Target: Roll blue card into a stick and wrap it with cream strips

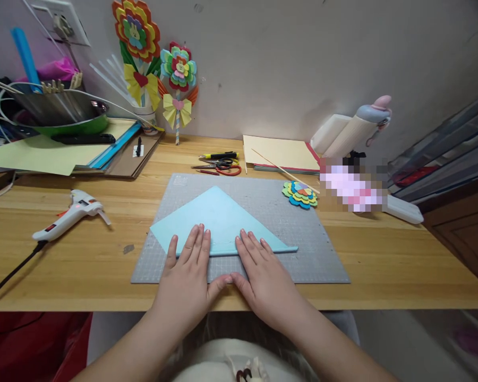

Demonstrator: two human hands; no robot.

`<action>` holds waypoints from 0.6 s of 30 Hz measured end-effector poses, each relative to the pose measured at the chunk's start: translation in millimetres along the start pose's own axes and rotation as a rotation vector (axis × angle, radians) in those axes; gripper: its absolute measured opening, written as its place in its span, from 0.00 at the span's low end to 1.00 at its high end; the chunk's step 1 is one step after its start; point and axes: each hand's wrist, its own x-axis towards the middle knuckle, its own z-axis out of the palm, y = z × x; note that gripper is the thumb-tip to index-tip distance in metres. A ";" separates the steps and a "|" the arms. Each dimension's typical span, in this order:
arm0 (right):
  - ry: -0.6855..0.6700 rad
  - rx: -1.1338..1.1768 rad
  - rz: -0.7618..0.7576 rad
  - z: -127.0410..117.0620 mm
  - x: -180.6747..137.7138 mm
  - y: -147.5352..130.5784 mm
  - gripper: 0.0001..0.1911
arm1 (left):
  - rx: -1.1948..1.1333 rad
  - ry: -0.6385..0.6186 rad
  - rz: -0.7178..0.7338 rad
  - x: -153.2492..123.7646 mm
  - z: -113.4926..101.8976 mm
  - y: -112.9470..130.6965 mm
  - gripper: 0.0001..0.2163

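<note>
A light blue paper [219, 217], folded into a triangle, lies on a grey cutting mat [302, 244] on the wooden desk. My left hand [187, 276] rests flat with fingers stretched out, fingertips pressing the folded lower edge of the paper. My right hand [263, 273] lies flat beside it, fingers extended onto the same edge. The two thumbs almost meet on the mat below the paper. Neither hand holds anything.
A white glue gun [69, 212] with a black cord lies at the left. Scissors [223, 168] and a pen sit behind the mat. A layered paper flower [300, 194] rests on the mat's far right corner. Paper flowers on sticks [178, 79] stand against the wall; a metal bowl [59, 109] sits far left.
</note>
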 end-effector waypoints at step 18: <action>-0.034 0.042 0.022 -4.1 34.9 13.5 0.33 | 0.049 -0.047 -0.013 25.4 3.6 -4.7 0.42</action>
